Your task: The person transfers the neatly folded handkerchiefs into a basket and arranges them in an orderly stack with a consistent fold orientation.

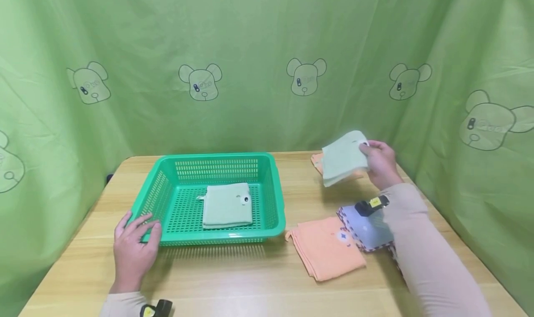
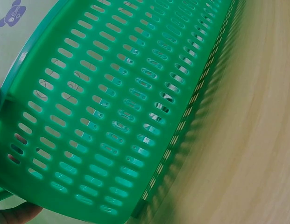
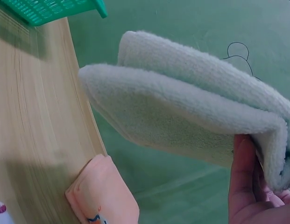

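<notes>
My right hand point(image 1: 381, 163) pinches a folded pale green towel point(image 1: 344, 157) by its right edge, holding it up over the far right of the table. In the right wrist view the folded layers of this towel point(image 3: 182, 107) hang from between thumb and fingers. Another folded pale green towel point(image 1: 227, 206) with a small eye design lies inside the green plastic basket point(image 1: 278, 201). My left hand point(image 1: 135, 247) grips the basket's near left corner, fingers over the rim. Close up, the left wrist view shows the slotted basket wall point(image 2: 107, 107).
A folded orange towel point(image 1: 329, 247) lies right of the basket, beside a blue towel with a striped edge point(image 1: 373, 229) partly under my right forearm. Another orange towel point(image 1: 317, 161) lies behind the raised one, mostly hidden. A green curtain point(image 1: 250, 117) surrounds the wooden table point(image 1: 233, 280).
</notes>
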The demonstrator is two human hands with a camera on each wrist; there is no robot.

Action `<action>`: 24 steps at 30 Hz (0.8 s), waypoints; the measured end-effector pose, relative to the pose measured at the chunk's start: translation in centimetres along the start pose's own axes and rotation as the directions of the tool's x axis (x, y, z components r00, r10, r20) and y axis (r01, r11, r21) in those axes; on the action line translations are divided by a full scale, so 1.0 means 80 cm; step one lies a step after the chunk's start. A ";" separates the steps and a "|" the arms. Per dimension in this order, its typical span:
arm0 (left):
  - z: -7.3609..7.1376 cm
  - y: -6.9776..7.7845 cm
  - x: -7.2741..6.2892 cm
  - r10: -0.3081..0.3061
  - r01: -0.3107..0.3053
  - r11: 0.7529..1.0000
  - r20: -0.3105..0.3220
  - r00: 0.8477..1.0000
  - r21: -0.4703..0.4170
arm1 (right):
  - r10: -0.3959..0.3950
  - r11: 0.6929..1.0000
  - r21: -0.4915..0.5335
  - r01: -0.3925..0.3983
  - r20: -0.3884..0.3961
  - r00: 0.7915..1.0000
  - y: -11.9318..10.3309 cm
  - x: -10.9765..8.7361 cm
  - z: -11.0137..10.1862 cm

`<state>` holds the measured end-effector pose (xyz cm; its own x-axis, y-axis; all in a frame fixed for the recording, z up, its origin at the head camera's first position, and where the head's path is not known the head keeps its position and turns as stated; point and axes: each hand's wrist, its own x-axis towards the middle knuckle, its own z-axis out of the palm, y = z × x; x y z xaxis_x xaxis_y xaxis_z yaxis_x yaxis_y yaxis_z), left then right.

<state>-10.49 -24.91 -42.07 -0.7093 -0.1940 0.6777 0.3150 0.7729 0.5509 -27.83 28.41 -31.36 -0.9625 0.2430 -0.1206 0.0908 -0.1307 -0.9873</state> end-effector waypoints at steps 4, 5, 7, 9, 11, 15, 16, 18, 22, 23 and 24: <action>0.000 0.000 0.000 -0.001 0.001 1.000 0.001 1.000 0.000 | -0.010 1.000 0.004 0.010 0.004 1.000 0.000 0.000 0.005; 0.000 0.000 0.000 -0.002 0.002 1.000 0.002 1.000 0.000 | -0.012 1.000 0.005 0.012 0.007 1.000 0.001 0.000 0.006; 0.000 0.000 0.000 -0.006 0.006 1.000 0.004 1.000 0.001 | -0.013 1.000 0.017 0.013 0.015 1.000 0.001 0.001 0.007; 0.000 0.000 0.000 -0.009 0.009 1.000 0.005 1.000 0.001 | -0.015 0.999 0.032 0.014 0.024 1.000 0.002 0.001 0.009; 0.000 0.000 0.000 -0.008 0.008 1.000 0.005 1.000 0.000 | -0.015 1.000 0.028 0.014 0.031 0.999 0.001 0.000 0.010; 0.000 0.001 0.001 -0.004 0.004 1.000 0.003 1.000 -0.001 | -0.014 0.999 0.029 0.013 0.044 0.999 0.000 -0.002 0.014; 0.001 0.001 0.001 -0.005 0.005 1.000 0.003 1.000 -0.002 | -0.014 1.000 0.025 0.013 0.045 0.999 -0.001 -0.003 0.015; 0.000 0.001 0.001 -0.011 0.011 1.000 0.007 1.000 -0.004 | -0.010 1.000 0.021 0.009 0.051 0.999 0.000 -0.004 0.017; -0.001 0.002 0.000 -0.015 0.015 1.000 0.016 1.000 -0.001 | -0.001 1.000 0.010 0.000 0.053 0.999 0.002 -0.004 0.019; -0.001 0.003 0.001 -0.014 0.014 1.000 0.019 1.000 0.000 | 0.001 1.000 0.012 -0.001 0.055 0.999 0.003 -0.004 0.019; -0.001 0.003 0.001 -0.012 0.012 1.000 0.019 1.000 0.003 | 0.000 1.000 0.012 0.000 0.054 0.999 0.003 -0.004 0.020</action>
<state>-10.43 -24.81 -41.87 -0.7251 -0.1918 0.6614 0.3042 0.7725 0.5575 -27.91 26.79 -31.36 -0.9750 0.1904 -0.1146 0.0881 -0.1422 -0.9859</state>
